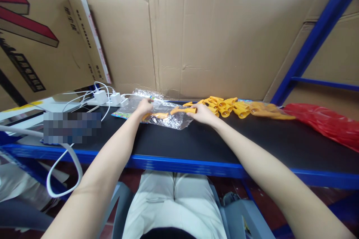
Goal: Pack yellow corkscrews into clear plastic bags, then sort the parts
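On the black shelf top, my left hand (144,107) is closed on the clear plastic bag (179,122), near its left part. A few yellow pieces (160,115) show in or on the bag; the film makes it hard to tell which. My right hand (203,114) pinches a yellow horn-shaped plastic piece (182,110), its narrow end pointing left over the bag. Just beyond the right hand lies a loose pile of the same yellow horn-shaped pieces (226,107), several with their flared mouths facing me.
A filled bag of yellow pieces (272,111) and a red plastic bag (325,123) lie to the right. Left are white chargers (100,97) with looping cables. A cardboard wall (224,44) closes the back; the blue shelf edge (182,164) runs in front.
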`<action>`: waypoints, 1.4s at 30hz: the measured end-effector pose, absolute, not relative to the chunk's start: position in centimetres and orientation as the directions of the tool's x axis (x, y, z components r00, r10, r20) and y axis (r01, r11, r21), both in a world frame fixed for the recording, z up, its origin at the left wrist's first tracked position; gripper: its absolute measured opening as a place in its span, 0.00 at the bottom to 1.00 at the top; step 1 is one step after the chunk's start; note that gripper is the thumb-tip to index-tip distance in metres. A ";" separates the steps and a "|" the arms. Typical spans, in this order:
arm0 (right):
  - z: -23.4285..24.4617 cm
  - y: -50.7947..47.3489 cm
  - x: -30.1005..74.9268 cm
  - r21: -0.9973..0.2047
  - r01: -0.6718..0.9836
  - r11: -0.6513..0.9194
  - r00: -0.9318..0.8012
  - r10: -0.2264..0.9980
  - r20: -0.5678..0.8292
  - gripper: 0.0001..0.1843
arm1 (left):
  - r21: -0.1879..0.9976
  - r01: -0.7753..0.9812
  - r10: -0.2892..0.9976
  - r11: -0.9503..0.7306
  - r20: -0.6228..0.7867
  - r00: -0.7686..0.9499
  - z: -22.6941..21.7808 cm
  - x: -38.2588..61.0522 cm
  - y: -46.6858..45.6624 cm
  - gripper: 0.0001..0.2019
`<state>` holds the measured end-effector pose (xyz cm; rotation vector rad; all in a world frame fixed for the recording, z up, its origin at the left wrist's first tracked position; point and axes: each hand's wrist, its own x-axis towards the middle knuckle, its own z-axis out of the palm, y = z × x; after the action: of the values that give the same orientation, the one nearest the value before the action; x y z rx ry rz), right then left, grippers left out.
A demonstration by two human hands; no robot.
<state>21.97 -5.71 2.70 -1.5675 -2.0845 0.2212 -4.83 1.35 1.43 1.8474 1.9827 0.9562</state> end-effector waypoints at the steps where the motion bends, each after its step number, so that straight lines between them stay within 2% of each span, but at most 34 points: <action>1: 2.5 -5.7 21.7 -0.459 0.830 0.317 -0.182 0.932 0.314 0.17 | 0.643 0.765 0.967 -0.042 0.218 -0.130 1.5 -4.7 1.3 0.24; 4: 2.1 -5.7 21.3 -0.547 0.768 0.334 -0.177 0.931 0.321 0.19 | 0.703 0.708 0.991 -0.057 0.129 -0.048 1.6 -4.2 1.0 0.26; 8: 1.7 -5.8 21.1 -0.647 0.667 0.370 -0.311 0.927 0.210 0.19 | 0.740 0.665 0.995 -0.102 0.061 0.085 1.9 -3.6 0.1 0.28; 12: 1.5 -5.6 21.5 -0.647 0.623 0.438 -0.420 0.886 0.196 0.19 | 0.738 0.662 0.978 -0.129 -0.015 0.208 2.4 -2.9 -1.1 0.31; 17: 1.0 -4.7 22.3 -0.687 0.564 0.458 -0.474 0.861 0.185 0.20 | 0.721 0.679 0.975 -0.136 -0.022 0.219 3.0 -2.4 -1.8 0.31; 23: 0.6 -4.2 21.8 -0.717 0.500 0.486 -0.415 0.861 0.294 0.17 | 0.704 0.696 0.979 -0.143 -0.005 0.206 2.9 -2.0 -1.4 0.25; 29: -0.3 -3.8 21.6 -0.765 0.474 0.435 -0.423 0.875 0.236 0.18 | 0.614 0.772 0.985 -0.164 0.149 0.090 1.7 -1.8 0.0 0.24; 35: -1.0 -3.3 21.5 -0.800 0.451 0.396 -0.358 0.901 0.245 0.22 | 0.563 0.783 0.957 -0.264 0.256 0.138 0.8 -1.5 0.7 0.25; 42: -0.4 -4.2 21.0 -0.824 0.443 0.352 -0.283 0.927 0.244 0.14 | 0.695 0.678 0.964 -0.239 0.088 0.249 0.6 -0.1 -0.6 0.20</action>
<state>20.99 -4.17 -0.43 -1.1981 -1.8762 0.8304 -0.06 -0.58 0.55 1.9971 1.4898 0.7069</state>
